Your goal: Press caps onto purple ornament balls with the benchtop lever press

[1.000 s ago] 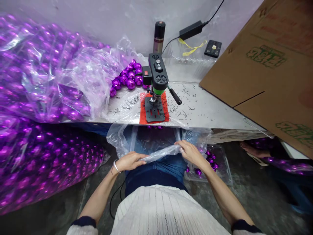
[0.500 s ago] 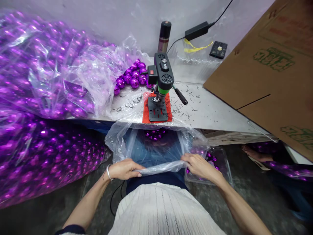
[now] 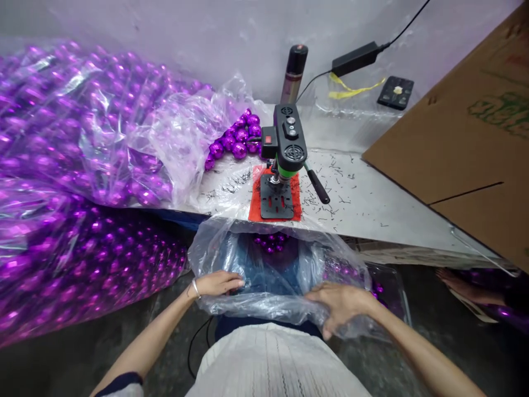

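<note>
A clear plastic bag point(image 3: 268, 306) spreads open across my lap, its far edge at the table front. My left hand point(image 3: 219, 283), with a bracelet at the wrist, holds the left part of its near rim, fingers close together and thumb hidden. On the right side my right hand point(image 3: 343, 302) rests on the film with its fingers apart. Inside the bag, shiny purple balls point(image 3: 270, 241) show below the table edge. Straight ahead, a small black drill press point(image 3: 289, 138) stands on a red sheet point(image 3: 255, 201).
Large bags of purple balls point(image 3: 103, 127) fill the left side, and loose balls point(image 3: 239, 144) lie beside the drill. A spray can point(image 3: 294, 74), power adapter point(image 3: 355, 58) and small black device point(image 3: 395, 92) stand behind. A cardboard box point(image 3: 454, 149) leans in at right; another person's hand shows below it.
My right hand has loosened its pinch on the rim and spread its fingers over the film. The near edge has gone from a taut roll to a looser, wider fold. The view has shifted slightly.
</note>
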`<control>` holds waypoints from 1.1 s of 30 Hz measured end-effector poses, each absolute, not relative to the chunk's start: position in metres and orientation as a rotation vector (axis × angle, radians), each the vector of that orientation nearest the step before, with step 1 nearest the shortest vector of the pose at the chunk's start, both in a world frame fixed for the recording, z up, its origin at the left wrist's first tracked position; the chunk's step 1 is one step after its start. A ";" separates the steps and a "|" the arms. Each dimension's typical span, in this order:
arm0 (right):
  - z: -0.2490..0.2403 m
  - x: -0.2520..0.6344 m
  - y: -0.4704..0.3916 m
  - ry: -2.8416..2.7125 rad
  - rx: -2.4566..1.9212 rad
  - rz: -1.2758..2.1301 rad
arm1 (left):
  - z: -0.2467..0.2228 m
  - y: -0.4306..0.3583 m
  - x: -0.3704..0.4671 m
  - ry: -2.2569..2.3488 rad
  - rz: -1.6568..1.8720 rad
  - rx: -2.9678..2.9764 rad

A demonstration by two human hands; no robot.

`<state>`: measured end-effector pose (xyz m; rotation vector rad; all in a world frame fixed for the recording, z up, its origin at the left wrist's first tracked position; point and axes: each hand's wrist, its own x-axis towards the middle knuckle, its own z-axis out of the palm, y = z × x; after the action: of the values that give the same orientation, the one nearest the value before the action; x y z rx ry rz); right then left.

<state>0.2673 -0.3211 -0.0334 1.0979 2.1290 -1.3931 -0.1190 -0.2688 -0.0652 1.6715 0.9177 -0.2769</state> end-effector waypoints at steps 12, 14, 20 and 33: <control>-0.124 0.275 -0.251 2.191 1.832 -0.926 | -0.100 -0.243 -0.083 1.080 -0.633 2.161; -0.129 0.287 -0.256 2.207 1.887 -0.861 | -0.089 -0.244 -0.085 1.078 -0.577 2.164; -0.128 0.251 -0.278 2.412 1.821 -1.152 | 0.008 -0.186 -0.083 0.901 0.265 2.028; -0.029 0.113 -0.245 2.690 1.307 -1.369 | -0.008 -0.058 -0.114 1.863 1.086 1.895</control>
<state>0.1127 -0.2448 -0.0286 1.3073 2.6905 -1.3694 -0.1136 -0.0584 -0.0079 1.8948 1.8633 1.0858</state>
